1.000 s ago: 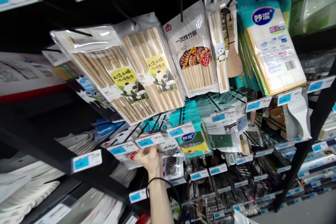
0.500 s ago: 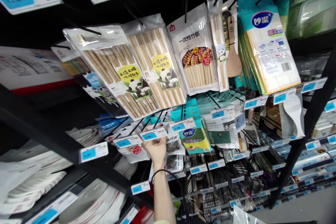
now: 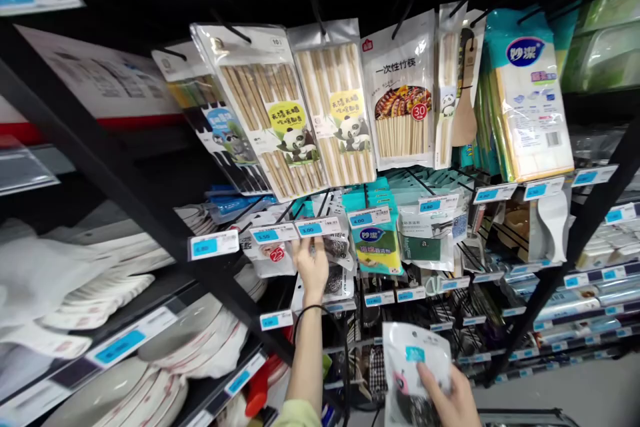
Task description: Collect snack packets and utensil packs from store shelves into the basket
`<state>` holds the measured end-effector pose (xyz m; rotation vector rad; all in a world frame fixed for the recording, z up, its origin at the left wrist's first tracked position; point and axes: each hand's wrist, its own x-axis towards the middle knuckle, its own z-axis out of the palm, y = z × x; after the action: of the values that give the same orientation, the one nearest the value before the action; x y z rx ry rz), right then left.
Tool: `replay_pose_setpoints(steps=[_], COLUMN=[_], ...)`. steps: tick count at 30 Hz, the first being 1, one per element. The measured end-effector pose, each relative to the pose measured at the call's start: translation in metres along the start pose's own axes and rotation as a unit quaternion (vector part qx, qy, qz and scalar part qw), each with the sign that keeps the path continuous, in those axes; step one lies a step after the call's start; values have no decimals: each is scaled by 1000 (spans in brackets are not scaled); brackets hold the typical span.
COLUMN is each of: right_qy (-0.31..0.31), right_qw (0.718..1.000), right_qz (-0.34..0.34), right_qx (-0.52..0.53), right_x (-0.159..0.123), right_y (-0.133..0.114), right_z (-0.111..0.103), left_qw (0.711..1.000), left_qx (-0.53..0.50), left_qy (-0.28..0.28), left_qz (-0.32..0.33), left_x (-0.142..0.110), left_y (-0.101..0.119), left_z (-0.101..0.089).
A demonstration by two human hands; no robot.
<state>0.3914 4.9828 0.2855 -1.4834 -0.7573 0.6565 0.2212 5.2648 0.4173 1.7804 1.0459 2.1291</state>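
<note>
My left hand (image 3: 312, 272) reaches up to a hanging price tag (image 3: 317, 227) reading 3.00. Its fingers are bent in against the tag's lower edge, and their tips are partly hidden. Beside it hang a white packet marked 25 (image 3: 270, 252) and bagged dark wire scrubbers (image 3: 340, 282). Low at the right, my right hand (image 3: 453, 400) grips a white packet of steel wool scrubber (image 3: 400, 350), thumb on its front. Dark wiry stuff shows through the lower part of the packet.
Packed chopsticks (image 3: 295, 127) hang above, with a bag of cloths (image 3: 535, 100) farther right. Stacked plates and bowls (image 3: 195, 333) stand on the left shelf. Black rack posts (image 3: 125, 173) slant across, and a black cable (image 3: 345, 353) loops beside my left forearm.
My right hand has come into view at the bottom with the scrubber packet. My left hand stays near the same tag, now lower against it. The view has shifted left.
</note>
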Motion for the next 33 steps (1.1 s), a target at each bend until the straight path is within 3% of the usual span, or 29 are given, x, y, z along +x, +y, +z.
replay_pose_setpoints(steps=[2, 5, 6, 8, 12, 16, 20, 25, 33], right_qy=[-75, -108, -111, -120, -110, -77, -59, -100, -94], right_qw=[992, 971, 964, 954, 947, 945, 947, 927, 923], right_qz=[-97, -210, -236, -274, -301, -319, -314, -361, -364], right_qx=[-34, -48, -44, -31, -10, 16, 20, 24, 86], right_x=[27, 70, 82, 102, 124, 142, 154, 151, 158], right_y=[-39, -94, -108, -129, -150, -163, -175, -179, -188], right_z=[23, 65, 80, 109, 152, 173, 182, 183, 193], left_qw=[990, 923, 906, 905, 927, 934, 940, 930, 961], left_qx=[-127, -318, -336, -311, -240, -244, -264, -296, -236], left_qy=[-30, -169, -210, -251, -225, -186, -172, -179, -117], left_qz=[-56, -135, -146, -149, -178, -185, -131, -121, -80], left_x=[-9, -7, -4, 6, 25, 39, 49, 52, 51], left_y=[-2, -1, 1, 4, 13, 16, 11, 1, -2], left_z=[-12, -27, -30, -34, -28, -16, -10, -10, -1])
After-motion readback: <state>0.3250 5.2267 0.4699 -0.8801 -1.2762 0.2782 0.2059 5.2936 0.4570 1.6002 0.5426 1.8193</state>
